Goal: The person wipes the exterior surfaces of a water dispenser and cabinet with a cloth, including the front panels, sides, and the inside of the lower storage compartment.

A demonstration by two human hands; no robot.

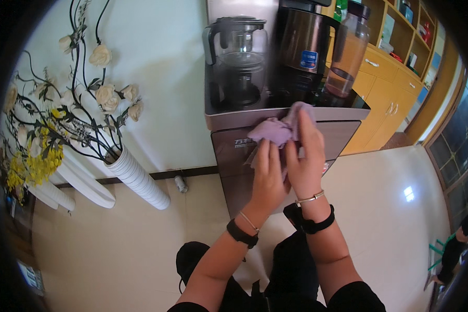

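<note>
A crumpled light purple cloth (273,132) is between both hands, in front of the upper front panel of a brown and black tea-bar water dispenser (234,163). My left hand (271,177) grips the cloth's lower left part, fingers pointing up. Higher and to the right, my right hand (307,162) holds the cloth's other part, which rises to the dispenser's top edge. Whether the cloth touches the panel, I cannot tell. On the dispenser's black top stand a glass teapot (241,54), a metallic electric kettle (304,41) and a clear bottle (345,54) with liquid at its bottom.
White ribbed floor vases (140,179) with artificial flowers (105,95) stand along the wall at left. A can (181,184) lies by the skirting board. Behind the dispenser at right is a yellow wooden cabinet (386,89). A person (452,253) is at the far right edge.
</note>
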